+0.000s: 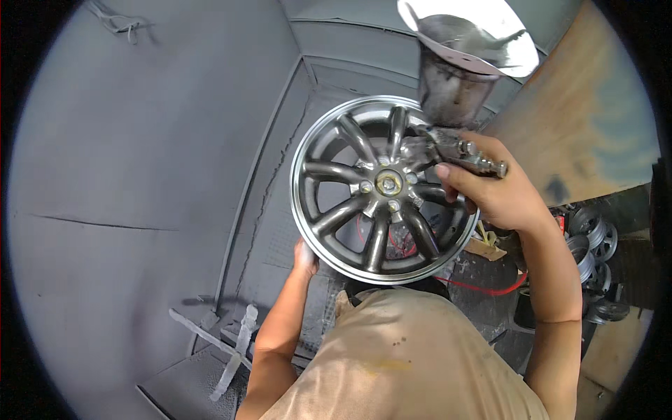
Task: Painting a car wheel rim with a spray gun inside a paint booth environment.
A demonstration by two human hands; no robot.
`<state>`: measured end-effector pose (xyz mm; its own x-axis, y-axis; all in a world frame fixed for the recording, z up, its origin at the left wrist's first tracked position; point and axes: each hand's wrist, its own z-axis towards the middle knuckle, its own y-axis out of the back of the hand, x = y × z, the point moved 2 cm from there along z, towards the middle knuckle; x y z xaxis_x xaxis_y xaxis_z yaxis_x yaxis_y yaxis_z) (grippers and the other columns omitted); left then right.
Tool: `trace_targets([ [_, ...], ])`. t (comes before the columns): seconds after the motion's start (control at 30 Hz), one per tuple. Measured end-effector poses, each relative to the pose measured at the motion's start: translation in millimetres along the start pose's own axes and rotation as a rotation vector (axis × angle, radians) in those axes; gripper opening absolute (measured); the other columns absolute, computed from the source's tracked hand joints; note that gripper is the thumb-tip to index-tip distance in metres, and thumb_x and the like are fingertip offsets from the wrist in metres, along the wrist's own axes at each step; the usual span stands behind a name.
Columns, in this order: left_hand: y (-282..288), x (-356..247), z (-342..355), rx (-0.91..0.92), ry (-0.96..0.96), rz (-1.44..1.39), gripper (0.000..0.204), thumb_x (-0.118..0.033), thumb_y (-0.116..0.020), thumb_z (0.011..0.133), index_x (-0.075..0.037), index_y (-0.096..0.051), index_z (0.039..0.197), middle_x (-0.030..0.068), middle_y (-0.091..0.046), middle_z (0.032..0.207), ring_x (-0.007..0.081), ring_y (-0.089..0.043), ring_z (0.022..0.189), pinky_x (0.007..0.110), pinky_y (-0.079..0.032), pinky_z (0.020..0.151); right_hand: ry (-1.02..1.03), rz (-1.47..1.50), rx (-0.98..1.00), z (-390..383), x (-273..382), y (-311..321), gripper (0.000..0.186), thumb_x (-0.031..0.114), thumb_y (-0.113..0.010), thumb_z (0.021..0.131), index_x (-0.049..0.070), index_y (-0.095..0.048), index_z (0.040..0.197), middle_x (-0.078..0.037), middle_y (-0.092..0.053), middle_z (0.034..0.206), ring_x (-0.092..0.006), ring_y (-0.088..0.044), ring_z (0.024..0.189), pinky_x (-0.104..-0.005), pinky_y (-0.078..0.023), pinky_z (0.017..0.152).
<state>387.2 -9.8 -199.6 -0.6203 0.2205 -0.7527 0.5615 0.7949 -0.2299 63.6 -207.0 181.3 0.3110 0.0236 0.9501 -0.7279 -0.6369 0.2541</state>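
Note:
A dark grey, multi-spoke alloy wheel with a bright silver lip faces up in front of my body. My right hand is closed around a metal spray gun, held over the wheel's right upper side. On top of the gun sits a stained paint cup with a white, bowl-shaped piece at its mouth. At the wheel's lower left edge, my left hand grips the rim; the wheel hides most of its fingers.
Grey-coated walls stand left and ahead. A tan, paint-stained panel rises at the right. Several wheels are stacked beyond my right arm. A red hose runs below the wheel, and a grey-coated cross-shaped stand is at lower left.

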Motion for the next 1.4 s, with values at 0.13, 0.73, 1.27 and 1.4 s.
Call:
trace_targets([
  [0.13,7.1,-4.3,9.1,0.064,0.065,0.046,0.037,-0.030,-0.048,0.106,0.001,-0.061,0.124,0.0139,-0.070,0.111,0.0246,-0.069,0.097,0.039,-0.058,0.084,0.020,0.019,-0.175,1.3,-7.3,-9.3,0.043,0.018,-0.074,0.093,-0.002,-0.062,0.130,0.000,-0.067,0.082,-0.0075,-0.060,0.072,-0.0249,-0.048,0.062],
  [0.73,-25.9,23.3,-45.5,0.064,0.109,0.042,0.038,-0.024,-0.051,0.104,0.003,-0.060,0.129,0.0140,-0.069,0.116,0.0241,-0.068,0.101,0.040,-0.055,0.091,0.040,-0.014,-0.249,1.6,-6.2,3.2,0.040,0.013,-0.074,0.094,-0.004,-0.061,0.128,-0.005,-0.069,0.091,-0.0097,-0.062,0.077,-0.0272,-0.051,0.069],
  [1.27,-43.1,17.3,-20.3,-0.061,0.253,0.171,0.033,-0.028,-0.051,0.105,-0.003,-0.069,0.114,0.0124,-0.073,0.106,0.0250,-0.071,0.091,0.043,-0.059,0.081,-0.060,-0.086,0.004,48.3,-10.3,-17.8,0.037,0.018,-0.073,0.094,-0.006,-0.064,0.121,-0.008,-0.070,0.091,-0.0120,-0.062,0.082,-0.0292,-0.051,0.074],
  [1.4,-20.7,-1.3,15.7,-0.005,0.088,0.090,0.035,-0.025,-0.053,0.103,0.004,-0.069,0.113,0.0149,-0.072,0.103,0.0263,-0.070,0.089,0.042,-0.058,0.082,-0.022,-0.159,-0.122,58.8,-27.7,-6.8,0.048,0.017,-0.078,0.090,-0.008,-0.062,0.128,-0.015,-0.071,0.101,-0.0161,-0.065,0.095,-0.0319,-0.053,0.084],
])
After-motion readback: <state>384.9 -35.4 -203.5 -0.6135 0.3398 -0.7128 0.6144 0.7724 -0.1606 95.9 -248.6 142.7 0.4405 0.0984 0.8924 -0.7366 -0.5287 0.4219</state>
